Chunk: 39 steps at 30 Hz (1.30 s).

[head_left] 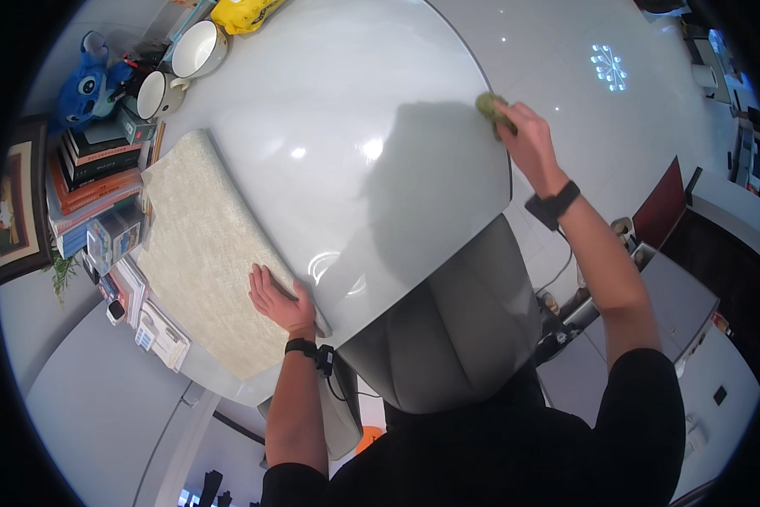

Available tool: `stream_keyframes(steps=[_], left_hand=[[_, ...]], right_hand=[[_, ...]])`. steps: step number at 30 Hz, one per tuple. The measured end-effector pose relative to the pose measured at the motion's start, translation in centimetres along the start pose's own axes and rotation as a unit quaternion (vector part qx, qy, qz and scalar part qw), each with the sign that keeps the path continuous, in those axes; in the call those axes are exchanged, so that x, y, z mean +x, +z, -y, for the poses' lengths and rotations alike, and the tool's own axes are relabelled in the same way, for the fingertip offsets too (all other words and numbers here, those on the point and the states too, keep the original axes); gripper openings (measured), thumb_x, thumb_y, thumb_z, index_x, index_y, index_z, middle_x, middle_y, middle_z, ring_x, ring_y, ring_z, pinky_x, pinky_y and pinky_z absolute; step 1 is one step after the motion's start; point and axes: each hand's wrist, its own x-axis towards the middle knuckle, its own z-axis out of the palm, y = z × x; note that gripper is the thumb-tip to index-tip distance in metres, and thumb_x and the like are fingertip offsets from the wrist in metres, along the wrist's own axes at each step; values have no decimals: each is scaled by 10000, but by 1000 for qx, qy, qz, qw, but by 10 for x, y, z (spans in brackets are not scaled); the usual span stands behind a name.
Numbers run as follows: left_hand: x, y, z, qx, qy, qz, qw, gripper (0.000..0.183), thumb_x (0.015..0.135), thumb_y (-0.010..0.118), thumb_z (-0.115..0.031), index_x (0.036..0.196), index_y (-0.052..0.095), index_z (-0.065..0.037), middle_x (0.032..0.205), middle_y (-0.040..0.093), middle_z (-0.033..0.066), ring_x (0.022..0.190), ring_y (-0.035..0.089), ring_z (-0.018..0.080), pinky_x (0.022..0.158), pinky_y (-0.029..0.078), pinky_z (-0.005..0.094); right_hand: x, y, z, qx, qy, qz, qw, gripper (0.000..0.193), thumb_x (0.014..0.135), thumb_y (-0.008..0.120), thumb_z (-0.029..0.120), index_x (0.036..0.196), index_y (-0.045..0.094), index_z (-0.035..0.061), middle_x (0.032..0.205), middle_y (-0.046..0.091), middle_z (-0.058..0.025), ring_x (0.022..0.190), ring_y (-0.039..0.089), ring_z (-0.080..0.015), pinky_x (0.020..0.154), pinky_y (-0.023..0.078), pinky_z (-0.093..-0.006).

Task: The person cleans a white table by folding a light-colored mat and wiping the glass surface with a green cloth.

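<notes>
My right hand (528, 139) is closed round a bunched olive-green cloth (492, 108) at the right edge of the glossy white table (312, 101). A dark band circles that wrist. On the left, my left hand (280, 302) lies with fingers stretched out on a beige textured tablecloth (198, 245). The tablecloth is folded back, its long rolled fold running along the left part of the table. Bare tabletop shows between my two hands, with a large shadow across it.
A grey padded chair (456, 325) stands against the table's near edge. Stacked books (97, 173), a clear plastic box (115, 235) and papers line the left side. Farther back are a blue plush toy (84, 89), a white mug (158, 95), a white bowl (198, 49) and a yellow package (243, 13).
</notes>
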Motion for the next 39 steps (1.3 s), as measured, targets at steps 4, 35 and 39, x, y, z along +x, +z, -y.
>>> stream_keyframes(steps=[4,35,39], left_hand=[[1,1,2,0,3,-1,1000,657,927,620,-291,1508,483,-16,1616,467,159,1510,388,369,1259,210,534],[-3,0,1,-11,-15,-1,1000,660,894,637,-248,1497,493,-22,1609,478,151,1510,386,359,1267,202,527],[-1,1,2,-13,-15,-6,1000,659,896,635,-255,1498,494,-27,1611,476,148,1510,386,355,1269,199,527]], right_hand=[[21,11,11,-22,28,-36,999,360,863,690,-68,1214,715,7,939,652,-184,833,644,-386,749,541,-420],[19,25,8,10,156,-58,986,314,893,702,59,1201,734,5,984,697,-209,884,682,-421,804,570,-440],[-57,21,9,31,145,-62,987,330,875,723,27,1204,742,23,975,704,-182,849,701,-376,786,576,-408]])
